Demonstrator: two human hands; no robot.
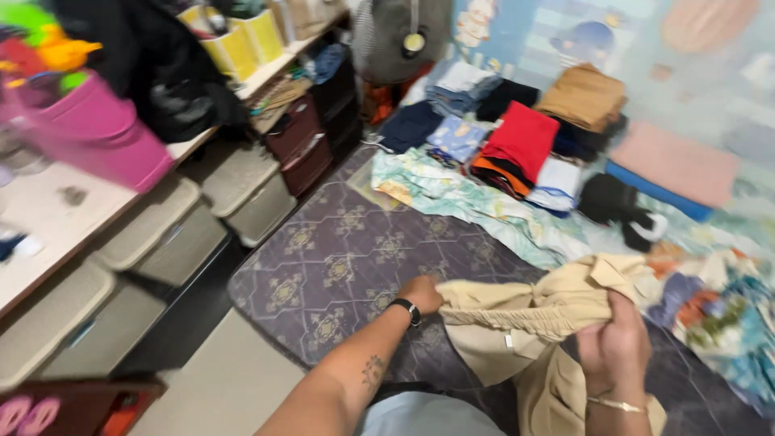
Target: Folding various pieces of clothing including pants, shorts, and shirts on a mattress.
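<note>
The right hand [615, 343] was closed around the gathered waistband of a beige garment [533, 323], with the fingers curled over the bunched cloth. The left hand [421, 294] was also closed on the same garment, and it pinched the other end of the waistband. A black wristband [406, 309] sat on the left wrist, and a thin gold bracelet [617, 404] was on the right wrist. The garment was stretched between both hands, low over a purple patterned mat [339, 266] on the floor, and its loose part hung down toward the person's lap.

Just beyond the garment lay a light patterned sheet [452, 198], spread across the mat. On it stood several piles of folded clothes: a red piece [525, 137], a tan pile [583, 97], dark blue pieces [410, 125] and a pink folded cloth [674, 165]. A black item [613, 202] lay near the pink one. To the right of the hands was a heap of colourful loose clothes [718, 315].

At the left side ran a long tabletop [56, 218] with a pink bucket [97, 133] on it, and beige storage boxes [161, 230] were placed under it. A fan [401, 36] stood at the far end, a little blurred
</note>
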